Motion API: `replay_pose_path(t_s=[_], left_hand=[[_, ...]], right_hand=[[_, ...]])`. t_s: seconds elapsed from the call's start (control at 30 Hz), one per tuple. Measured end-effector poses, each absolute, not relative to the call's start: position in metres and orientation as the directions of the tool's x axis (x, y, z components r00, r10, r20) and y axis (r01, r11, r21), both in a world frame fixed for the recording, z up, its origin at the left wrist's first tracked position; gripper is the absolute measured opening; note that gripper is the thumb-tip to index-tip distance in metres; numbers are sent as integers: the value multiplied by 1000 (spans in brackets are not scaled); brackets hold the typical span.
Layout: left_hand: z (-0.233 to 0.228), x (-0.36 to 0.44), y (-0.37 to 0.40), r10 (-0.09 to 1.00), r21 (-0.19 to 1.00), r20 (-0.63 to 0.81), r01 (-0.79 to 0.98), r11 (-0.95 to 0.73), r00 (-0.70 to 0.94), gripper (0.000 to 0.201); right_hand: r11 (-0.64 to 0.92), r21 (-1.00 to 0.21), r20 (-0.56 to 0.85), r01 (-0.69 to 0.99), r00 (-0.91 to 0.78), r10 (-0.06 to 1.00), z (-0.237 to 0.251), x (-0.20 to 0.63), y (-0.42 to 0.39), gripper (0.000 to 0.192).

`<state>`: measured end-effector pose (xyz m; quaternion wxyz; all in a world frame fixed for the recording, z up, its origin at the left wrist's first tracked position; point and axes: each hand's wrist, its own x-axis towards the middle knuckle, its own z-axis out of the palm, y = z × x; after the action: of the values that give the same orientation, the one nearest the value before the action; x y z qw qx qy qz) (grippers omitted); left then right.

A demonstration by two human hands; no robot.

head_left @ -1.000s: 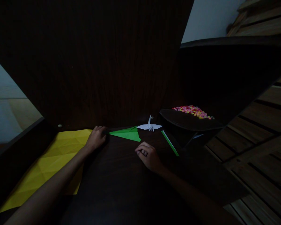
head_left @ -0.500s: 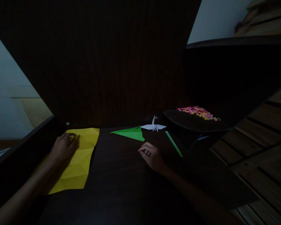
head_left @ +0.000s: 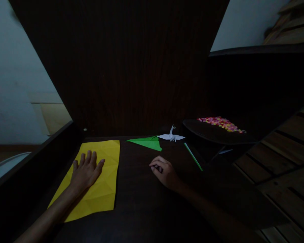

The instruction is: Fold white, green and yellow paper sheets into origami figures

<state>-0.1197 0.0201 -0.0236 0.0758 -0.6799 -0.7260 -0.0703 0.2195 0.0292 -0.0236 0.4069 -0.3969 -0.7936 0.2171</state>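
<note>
A creased sheet of yellow paper (head_left: 105, 182) lies on the left part of the dark wooden surface. My left hand (head_left: 85, 172) rests flat on it, fingers spread. My right hand (head_left: 165, 171) sits on the bare wood to the right with its fingers curled in; whether anything is between them is hidden. Beyond it lies a green folded paper plane (head_left: 147, 143), its nose pointing left. A white origami crane (head_left: 171, 137) stands beside the plane's tail. To the right of the crane is a thin green and white strip (head_left: 193, 156).
A dark corner shelf (head_left: 205, 133) at the right holds a heap of small pink, red and yellow pieces (head_left: 221, 123). An upright dark panel (head_left: 131, 74) closes off the back. A raised board (head_left: 40, 152) runs along the left side.
My left hand has gone from bent fingers near the yellow paper's top to lying flat and spread on its middle. The view has shifted slightly. My right hand stays curled.
</note>
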Motion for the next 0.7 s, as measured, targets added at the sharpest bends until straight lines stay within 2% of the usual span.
replay_pose_path(t_s=[0.13, 0.23, 0.33, 0.47, 0.57, 0.7], left_hand=[[-28, -94, -3, 979, -99, 182, 988, 114, -95, 59], [-28, -79, -18, 983, -112, 178, 991, 68, -47, 53], [-28, -70, -27, 979, -47, 201, 999, 27, -17, 48], [-29, -65, -33, 983, 51, 178, 998, 44, -52, 55], [-28, -65, -37, 986, 91, 158, 995, 44, -58, 59], [-23, -75, -46, 984, 100, 176, 993, -58, 39, 68]], right_hand=[[649, -611, 418, 453, -512, 751, -18, 200, 13, 19], [666, -576, 344, 474, -598, 724, -14, 186, 5, 35], [682, -545, 292, 488, -652, 700, -14, 175, 2, 55], [694, -529, 239, 488, -699, 674, -19, 166, 3, 75], [693, -531, 216, 487, -714, 666, -21, 164, 5, 74], [676, -562, 199, 476, -716, 670, -20, 165, 6, 73]])
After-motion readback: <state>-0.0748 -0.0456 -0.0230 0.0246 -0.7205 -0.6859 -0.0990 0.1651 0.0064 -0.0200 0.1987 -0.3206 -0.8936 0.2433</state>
